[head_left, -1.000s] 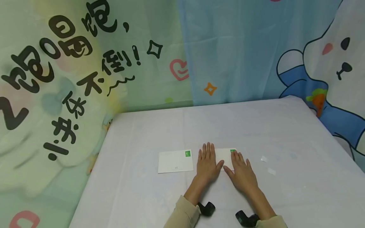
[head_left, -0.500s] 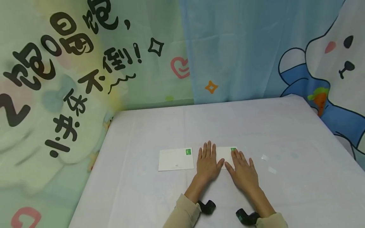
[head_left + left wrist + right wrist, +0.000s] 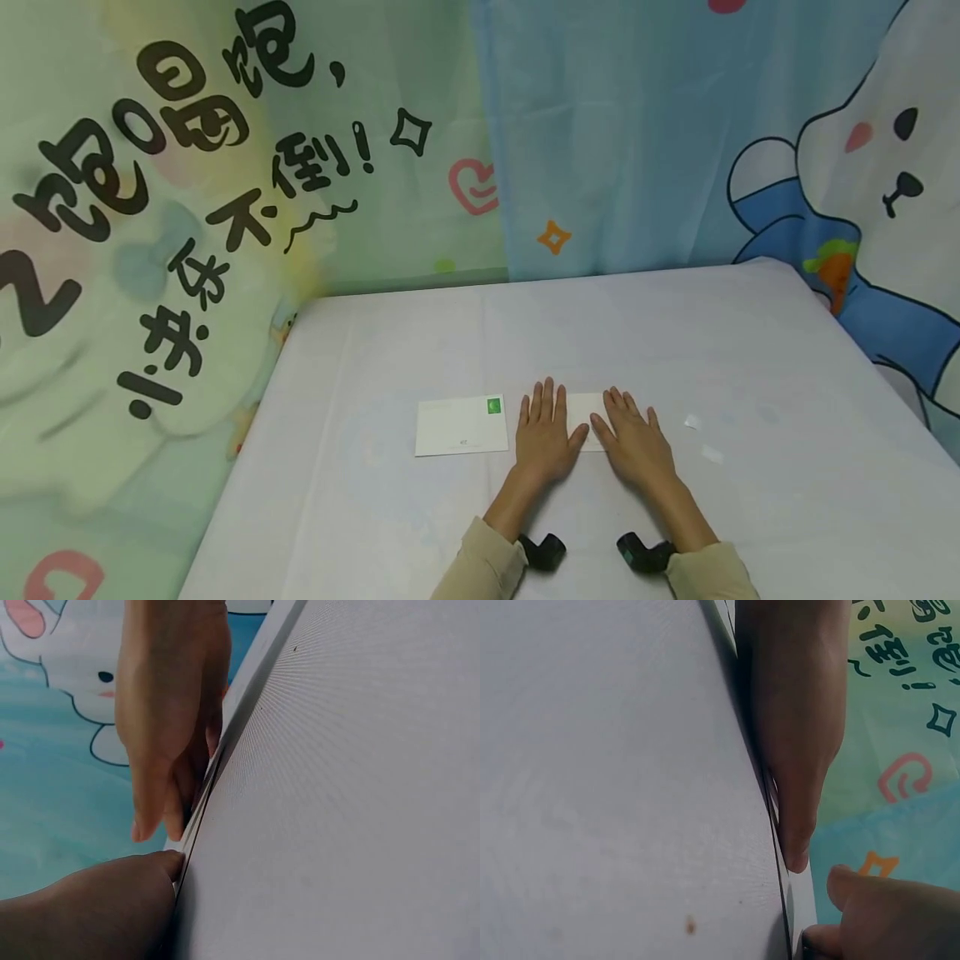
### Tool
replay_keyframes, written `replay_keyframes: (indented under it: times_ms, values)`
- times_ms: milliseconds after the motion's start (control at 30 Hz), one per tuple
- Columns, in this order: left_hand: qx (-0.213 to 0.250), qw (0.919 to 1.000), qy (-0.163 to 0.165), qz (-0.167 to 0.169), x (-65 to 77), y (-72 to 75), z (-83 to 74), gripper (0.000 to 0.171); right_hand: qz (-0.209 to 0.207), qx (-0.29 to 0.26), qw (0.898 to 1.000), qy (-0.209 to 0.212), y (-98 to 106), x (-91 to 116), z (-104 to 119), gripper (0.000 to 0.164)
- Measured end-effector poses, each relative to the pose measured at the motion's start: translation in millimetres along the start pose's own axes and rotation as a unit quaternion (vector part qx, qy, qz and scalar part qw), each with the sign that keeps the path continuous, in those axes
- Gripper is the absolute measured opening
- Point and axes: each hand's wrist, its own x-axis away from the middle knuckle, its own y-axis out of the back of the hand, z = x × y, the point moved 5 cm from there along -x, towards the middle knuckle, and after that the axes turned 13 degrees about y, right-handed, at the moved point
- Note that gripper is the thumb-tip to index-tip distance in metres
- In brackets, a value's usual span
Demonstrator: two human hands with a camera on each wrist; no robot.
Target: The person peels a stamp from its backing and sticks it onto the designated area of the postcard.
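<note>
Two white envelopes lie on the white-covered table. The left envelope is fully visible, with a green stamp at its upper right corner. Part of the right envelope shows between my hands; its stamp corner is hidden under the right fingers. My left hand lies flat with straight fingers over that envelope's left end. My right hand lies over its right end, fingers extended. The two thumbs point toward each other across its lower edge. Both wrist views show the hands from the side, low along the surface.
Two small translucent scraps, a nearer scrap and a farther scrap, lie right of my right hand. The white tablecloth reaches back to a printed curtain. Black wrist-worn devices sit at both sleeves.
My right hand has shifted slightly left and up along the right envelope, so its fingers now cover the green stamp. The left hand stays in place on the envelope.
</note>
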Motion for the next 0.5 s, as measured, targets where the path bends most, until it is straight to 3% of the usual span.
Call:
replay_keyframes:
  times_ms: [367,500]
  values:
    - [0.000,1.0000,0.005,-0.001,-1.3,3.1,1.1,0.068,-0.011,0.021,1.000,0.000,3.3,-2.3,3.6,0.049]
    - [0.012,0.9998,0.001,0.018,-2.7,6.1,0.9,0.068,-0.013,0.014,1.000,-0.001,-0.5,-3.1,-0.9,0.050]
